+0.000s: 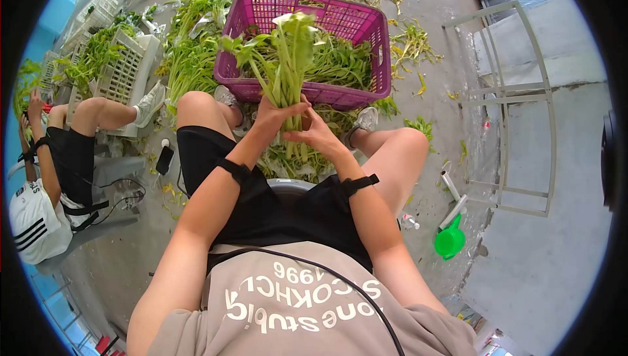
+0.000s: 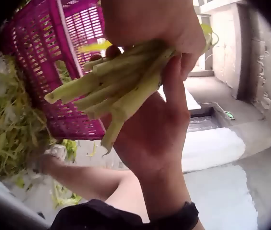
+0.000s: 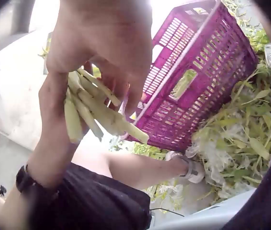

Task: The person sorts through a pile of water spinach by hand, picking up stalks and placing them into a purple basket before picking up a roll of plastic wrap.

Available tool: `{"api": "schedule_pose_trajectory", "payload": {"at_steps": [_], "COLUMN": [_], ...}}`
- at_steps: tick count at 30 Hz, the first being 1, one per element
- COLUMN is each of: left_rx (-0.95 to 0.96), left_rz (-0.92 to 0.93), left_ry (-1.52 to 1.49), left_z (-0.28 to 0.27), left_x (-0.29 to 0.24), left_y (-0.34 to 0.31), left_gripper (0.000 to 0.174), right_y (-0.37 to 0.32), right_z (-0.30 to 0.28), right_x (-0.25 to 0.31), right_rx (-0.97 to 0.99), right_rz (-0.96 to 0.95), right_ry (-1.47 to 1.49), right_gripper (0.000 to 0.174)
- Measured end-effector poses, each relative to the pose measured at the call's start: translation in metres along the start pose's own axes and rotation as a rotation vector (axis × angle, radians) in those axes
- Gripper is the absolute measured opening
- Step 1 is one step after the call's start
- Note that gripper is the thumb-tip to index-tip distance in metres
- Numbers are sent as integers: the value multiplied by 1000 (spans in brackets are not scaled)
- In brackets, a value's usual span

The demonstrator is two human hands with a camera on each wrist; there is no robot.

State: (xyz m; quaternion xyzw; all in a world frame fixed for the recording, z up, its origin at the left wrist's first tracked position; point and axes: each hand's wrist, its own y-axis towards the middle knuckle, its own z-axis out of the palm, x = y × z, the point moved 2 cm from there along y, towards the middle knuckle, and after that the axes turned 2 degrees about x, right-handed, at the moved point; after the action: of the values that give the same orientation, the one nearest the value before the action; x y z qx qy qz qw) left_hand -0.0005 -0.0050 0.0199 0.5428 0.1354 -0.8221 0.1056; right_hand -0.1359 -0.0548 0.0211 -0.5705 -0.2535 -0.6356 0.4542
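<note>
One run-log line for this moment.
left hand: grips bunch | right hand: holds bunch | crate: greens inside | floor: loose greens

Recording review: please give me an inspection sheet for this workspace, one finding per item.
Surface: grey floor, littered with plant scraps.
Job's things: bunch of leafy greens, held up; magenta perforated crate with more greens inside.
Clutter: loose greens left of the crate; yellowed scraps right; green dipper-like vessel; clear bottle.
Grippers: left grip and right grip both hold the stalks.
Cables: black cable across the wearer's shirt.
Surroundings: second seated person, pale slatted crates, metal frame.
</note>
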Motion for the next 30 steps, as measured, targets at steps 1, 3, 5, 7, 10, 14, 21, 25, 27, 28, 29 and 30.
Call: {"api": "schedule_pose_trajectory", "payload": {"at_steps": [1,3,5,7,10,14,21,25,27,28,29,30], "left_rx": [44,120,104,121,239,172,162,193,194,224,254,220], "left_rz": [85,143,-9,-219,-178,-251,-226,-216,-226,-175,-129,-116], "left_ry": [32,119,337,327,-156,-541,-436,-252,-145,-41,67,77], "left_z": [4,0,-11,-6,0,-3,-10,-7,-7,0,4,5], "left_x": [-6,1,32,25,13,3,14,12,15,17,20,21], "left_y": [-3,3,14,20,11,0,8,9,8,10,11,13], "left_gripper": [31,35,39,45,55,59,52,47,47,47,48,48], "right_y": [0,1,8,7,-4,-8,-6,-10,-7,-6,-7,-10], "right_z": [4,1,-8,-5,-8,-12,-5,-3,-1,-4,-6,-2], "right_x": [3,-4,-45,-23,-2,-15,-14,-15,-18,-27,-31,-20], "right_rx": [31,-29,-162,-188,-131,24,94,94,95,39,-18,-31], "right_rz": [-72,-84,244,357,244,219,321,344,343,310,275,263], "right_ry": [62,56,-136,-102,-26,-3,181,371,400,356,312,308], "right_gripper": [98,80,58,40,28,26,36,43,43,42,40,38]}}
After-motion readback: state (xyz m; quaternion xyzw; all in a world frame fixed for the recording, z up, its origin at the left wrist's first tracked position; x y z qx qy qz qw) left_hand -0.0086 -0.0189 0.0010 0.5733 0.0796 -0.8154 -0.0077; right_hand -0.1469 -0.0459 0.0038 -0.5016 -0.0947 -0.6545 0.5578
